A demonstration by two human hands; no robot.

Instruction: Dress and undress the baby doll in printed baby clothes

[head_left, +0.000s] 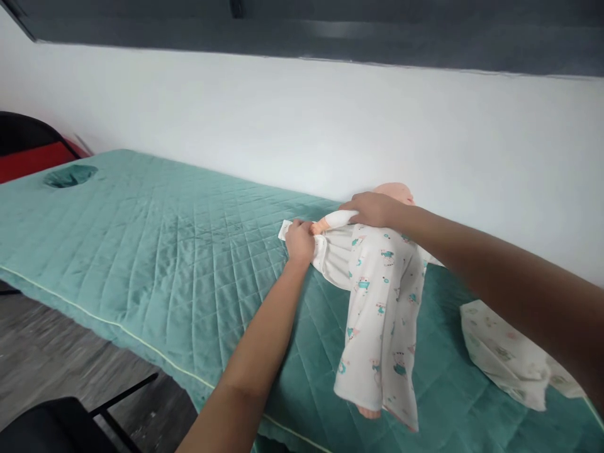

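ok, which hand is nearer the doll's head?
Right. The right hand is right next to the doll's head, on the doll's white-sleeved arm. The left hand is farther off to the left, by the doll's small hand.

Two hands: one left hand [301, 241] at the clock's centre, one right hand [375, 209] just off it towards 3 o'clock. One doll [394, 190], its single head between 2 and 3, with one small hand and one foot showing. One printed garment [380, 302] towards 5; one crumpled cloth [504, 355] at 4. One bed [141, 251], with one hole [70, 176] near 9. One red-and-black chair [33, 160] at 9.
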